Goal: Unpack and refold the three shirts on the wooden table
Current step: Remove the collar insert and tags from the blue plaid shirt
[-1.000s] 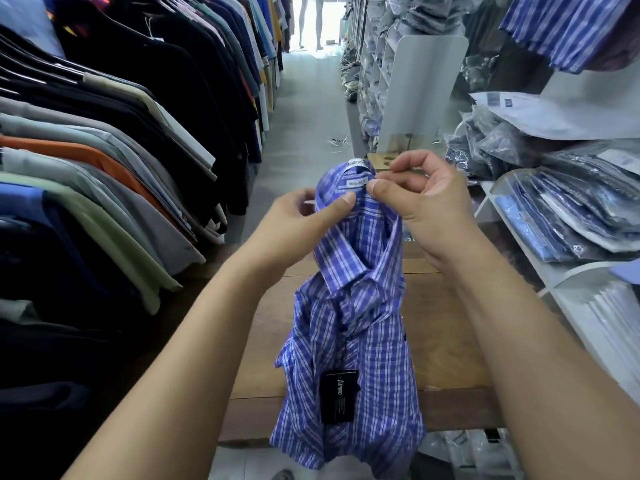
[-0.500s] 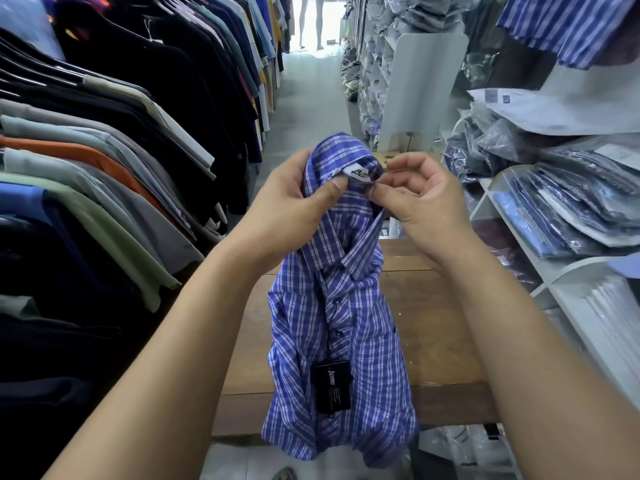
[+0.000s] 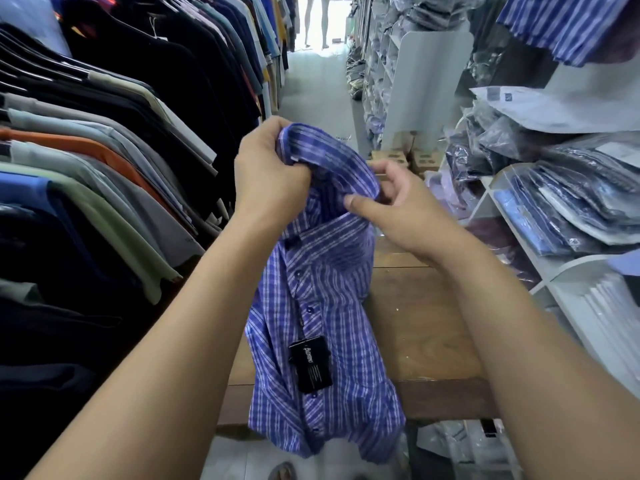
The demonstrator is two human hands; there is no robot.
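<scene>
Dangling nearest: hem of the blue checked shirt [image 3: 322,306], hanging in the air below the near edge of the wooden table [image 3: 426,327]
Tag: black hang tag [image 3: 311,363] on the button placket, low on the front, facing the camera
Shirt's place: held up by the collar [image 3: 329,150], front buttoned, body loosely bunched, draped in front of the table's near left corner; contact with the top not to be made out
Left hand [image 3: 266,174]: closed round the left of the collar, curled into a bunch of cloth, the higher of the two
Right hand [image 3: 398,209]: pinching the collar's right end between thumb and curled fingers, lower, over the table's middle
Axis: near upright, collar up and hem down, the whole garment straight below the grip
Step, as judged: out of its wrapper and being straightened at the collar; refold not yet begun
Next move, as judged: laying the length down along the tabletop, beyond and to the right of the hanging body; right hand nearer that bare wood, so likely to lead
Risk, as judged: hem or tag snagging on the near edge while swinging up
Far end of the table: small cardboard boxes [image 3: 391,157]
Right side: white shelves [image 3: 568,268] stacked with bagged shirts
Left side: rack of hanging clothes [image 3: 104,150] along the aisle
Other two shirts: impossible to tell apart from the shelf stock
</scene>
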